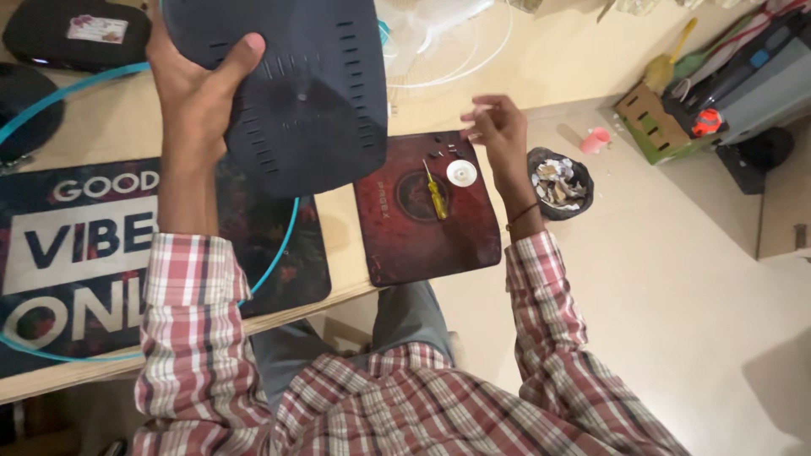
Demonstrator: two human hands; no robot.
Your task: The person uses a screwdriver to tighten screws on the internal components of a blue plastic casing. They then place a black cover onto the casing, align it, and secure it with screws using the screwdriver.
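Plaid sleeves, left hand (196,93) on half-cropped dark casing (287,84)

A wooden table (355,198) with a pale top occupies the left and centre of the view, its front edge running diagonally. A large dark printed mat (76,253) covers the left portion, and a smaller dark red mat (422,228) lies beside it. A white fan guard (456,46) stands at the table's far edge. The floor (676,279) is smooth, beige and evenly lit by warm light. A black bin (559,181) filled with scraps sits on the floor near the table. A small pink cup (596,139) stands further off. Assorted clutter, including a cardboard box (650,122), is grouped in the upper right corner.
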